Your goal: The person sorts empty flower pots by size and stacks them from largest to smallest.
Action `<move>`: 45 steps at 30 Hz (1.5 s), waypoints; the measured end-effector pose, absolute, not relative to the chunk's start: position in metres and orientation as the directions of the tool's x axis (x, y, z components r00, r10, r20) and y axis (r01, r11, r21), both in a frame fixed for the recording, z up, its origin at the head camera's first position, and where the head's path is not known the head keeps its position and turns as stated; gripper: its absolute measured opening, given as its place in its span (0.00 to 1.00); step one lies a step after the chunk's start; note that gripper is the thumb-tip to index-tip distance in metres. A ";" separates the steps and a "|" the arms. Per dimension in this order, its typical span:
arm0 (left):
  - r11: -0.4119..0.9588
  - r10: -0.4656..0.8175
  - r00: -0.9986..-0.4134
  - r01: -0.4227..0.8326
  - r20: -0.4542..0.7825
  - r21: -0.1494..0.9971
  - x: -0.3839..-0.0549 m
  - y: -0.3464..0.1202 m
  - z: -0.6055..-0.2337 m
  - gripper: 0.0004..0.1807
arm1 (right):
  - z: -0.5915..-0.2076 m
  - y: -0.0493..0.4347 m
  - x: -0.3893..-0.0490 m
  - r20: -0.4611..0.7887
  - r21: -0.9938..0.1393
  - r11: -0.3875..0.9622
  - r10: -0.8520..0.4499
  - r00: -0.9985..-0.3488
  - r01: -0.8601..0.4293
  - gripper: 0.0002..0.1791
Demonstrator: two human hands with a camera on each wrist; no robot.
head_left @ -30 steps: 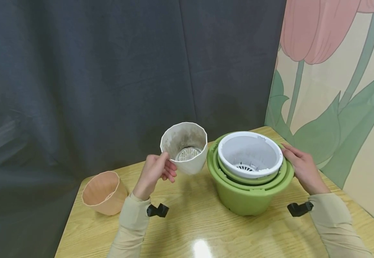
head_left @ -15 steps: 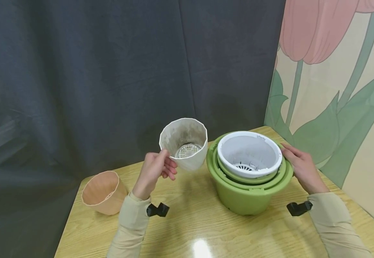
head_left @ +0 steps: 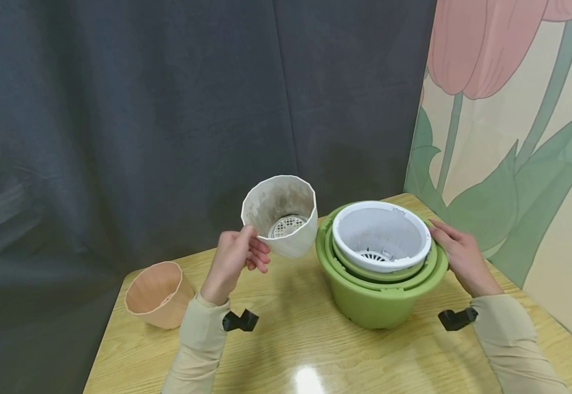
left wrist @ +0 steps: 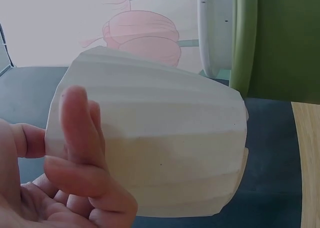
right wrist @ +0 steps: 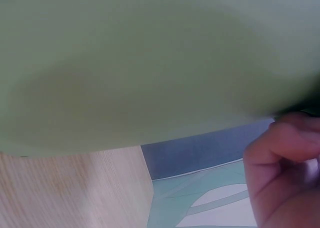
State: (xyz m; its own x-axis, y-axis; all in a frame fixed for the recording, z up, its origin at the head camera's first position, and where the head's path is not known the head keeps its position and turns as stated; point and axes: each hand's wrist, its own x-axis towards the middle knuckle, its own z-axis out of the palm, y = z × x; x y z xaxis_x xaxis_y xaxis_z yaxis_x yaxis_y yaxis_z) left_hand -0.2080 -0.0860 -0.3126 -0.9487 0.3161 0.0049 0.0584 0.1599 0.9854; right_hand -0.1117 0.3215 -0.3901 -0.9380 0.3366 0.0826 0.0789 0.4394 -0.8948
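My left hand (head_left: pixel 236 257) pinches the near-left rim of a faceted white flower pot (head_left: pixel 293 246), thumb inside and fingers outside. The pot is tilted with its mouth toward me, showing stained inner walls and a perforated round base. In the left wrist view the ribbed outer wall of this white pot (left wrist: pixel 170 148) fills the middle, fingers against it. My right hand (head_left: pixel 465 260) grips the right rim of a large green pot (head_left: pixel 374 309). Nested inside that are a smaller green pot (head_left: pixel 394 275) and a round white pot (head_left: pixel 384 232) with a slotted base.
A peach-coloured pot (head_left: pixel 167 306) leans on its side at the left of the wooden table (head_left: pixel 286 339). Behind the table hangs a dark curtain (head_left: pixel 167 137). At the right stands a wall (head_left: pixel 561 241) painted with tulips.
My left hand has raised the faceted white pot slightly and shifted it a touch to the left. The right hand and the nested pots stay nearly where they were.
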 end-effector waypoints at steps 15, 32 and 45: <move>0.108 0.352 -0.935 0.079 0.036 0.991 -0.200 -0.078 -0.303 0.22 | -0.391 0.322 -0.111 0.111 -0.895 0.443 0.334 -0.936 0.052 0.36; 0.083 0.382 -0.922 0.102 0.063 0.991 -0.195 -0.072 -0.296 0.21 | -0.392 0.323 -0.112 0.117 -0.897 0.440 0.339 -0.934 0.047 0.36; 0.038 0.401 -0.912 0.110 0.085 0.993 -0.194 -0.069 -0.292 0.23 | -0.393 0.323 -0.113 0.114 -0.896 0.441 0.344 -0.932 0.053 0.36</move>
